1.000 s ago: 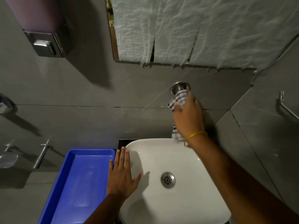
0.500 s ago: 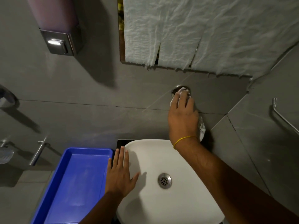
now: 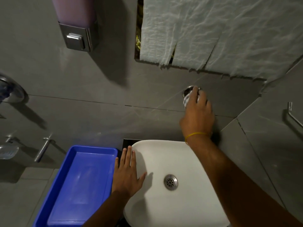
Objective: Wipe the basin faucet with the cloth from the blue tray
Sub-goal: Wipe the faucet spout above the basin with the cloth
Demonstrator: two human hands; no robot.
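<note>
Cloth (image 3: 186, 101) on faucet (image 3: 187, 90) (right hand (image 3: 197, 117))

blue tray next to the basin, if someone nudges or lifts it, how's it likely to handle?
The blue tray looks like thin moulded plastic and holds nothing, so it is probably light and would slide easily. Its glossy floor suggests a slick surface. It is long and shallow, so unlikely to tip, though it might flex if lifted by one end.

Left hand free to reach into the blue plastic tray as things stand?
Probably yes. The left hand lies flat on the white basin rim, right beside the blue plastic tray, holding nothing, with nothing visible between them.
</note>
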